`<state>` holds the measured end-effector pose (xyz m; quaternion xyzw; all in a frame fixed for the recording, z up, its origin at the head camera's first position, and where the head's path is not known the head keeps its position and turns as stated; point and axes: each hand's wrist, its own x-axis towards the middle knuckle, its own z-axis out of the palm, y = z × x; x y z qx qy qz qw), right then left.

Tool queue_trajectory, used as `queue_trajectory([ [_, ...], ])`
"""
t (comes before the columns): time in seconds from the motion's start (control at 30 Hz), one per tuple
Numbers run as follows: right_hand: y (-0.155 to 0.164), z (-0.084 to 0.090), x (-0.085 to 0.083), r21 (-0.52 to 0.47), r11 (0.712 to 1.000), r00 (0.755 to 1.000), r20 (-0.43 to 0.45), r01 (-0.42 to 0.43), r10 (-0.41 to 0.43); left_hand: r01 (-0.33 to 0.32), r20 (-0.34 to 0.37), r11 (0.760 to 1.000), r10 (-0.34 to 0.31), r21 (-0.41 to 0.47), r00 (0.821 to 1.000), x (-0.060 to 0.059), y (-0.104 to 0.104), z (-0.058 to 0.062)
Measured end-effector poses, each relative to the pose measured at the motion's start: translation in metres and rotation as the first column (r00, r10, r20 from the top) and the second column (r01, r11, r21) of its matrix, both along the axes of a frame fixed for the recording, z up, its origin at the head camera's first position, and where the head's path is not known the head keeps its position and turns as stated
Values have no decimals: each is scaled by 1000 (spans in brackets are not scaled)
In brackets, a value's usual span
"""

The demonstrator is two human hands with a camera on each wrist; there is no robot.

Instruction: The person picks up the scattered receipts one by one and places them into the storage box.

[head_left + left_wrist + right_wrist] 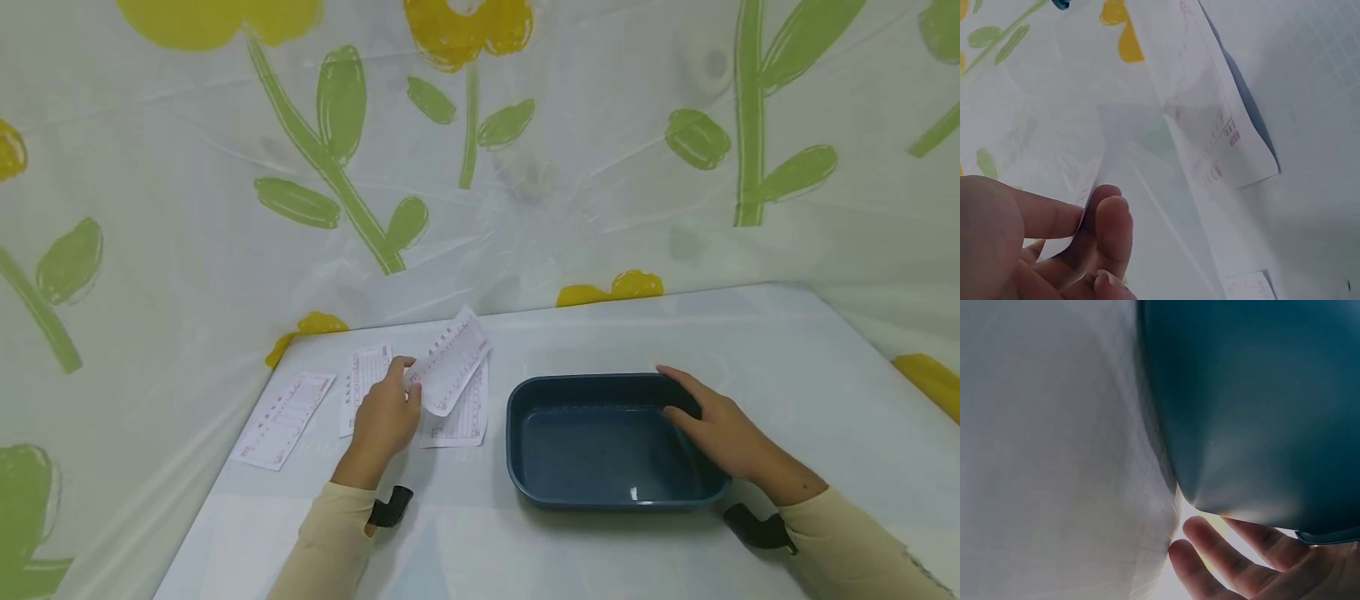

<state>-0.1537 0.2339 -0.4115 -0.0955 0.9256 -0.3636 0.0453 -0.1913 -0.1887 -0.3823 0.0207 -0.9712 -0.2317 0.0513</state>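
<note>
My left hand (386,417) pinches a printed paper slip (453,358) between thumb and fingers, tilted up above the table. Beneath it another slip (463,425) lies flat, partly covered in the head view. Two more slips lie to the left: one (356,383) close behind the hand, one (283,423) near the table's left edge. My right hand (716,425) grips the right end of a dark blue rectangular tray (600,498), thumb inside the rim and fingers outside. The tray's interior shows no contents. In the right wrist view, fingers (1222,556) sit beside the tray's outer wall (1247,437).
The white-covered table (450,542) meets a hanging sheet (570,217) printed with flowers at its back and sides. A dark band (392,507) is on the left wrist, and another (759,529) on the right wrist.
</note>
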Motion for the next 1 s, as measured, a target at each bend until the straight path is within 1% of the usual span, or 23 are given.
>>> queue_trajectory([
  [0.33, -4, -3, 2, 14, 1000, 1000, -5, 17, -17, -1, -95, 999, 5, 43, 995, 6, 3, 2],
  [0.67, -4, -7, 5, 29, 999, 1000, 5, 27, -27, 17, -120, 995, -6, 96, 993, 10, 9, 7],
  [0.83, -3, -7, 6, 33, 999, 1000, 5, 25, -26, 43, -137, 991, -25, 128, 990, 12, 9, 9],
  [1.0, -6, -6, 6, 30, 999, 1000, -7, 21, -21, 71, -172, 984, -42, 164, 984, 16, 10, 11],
])
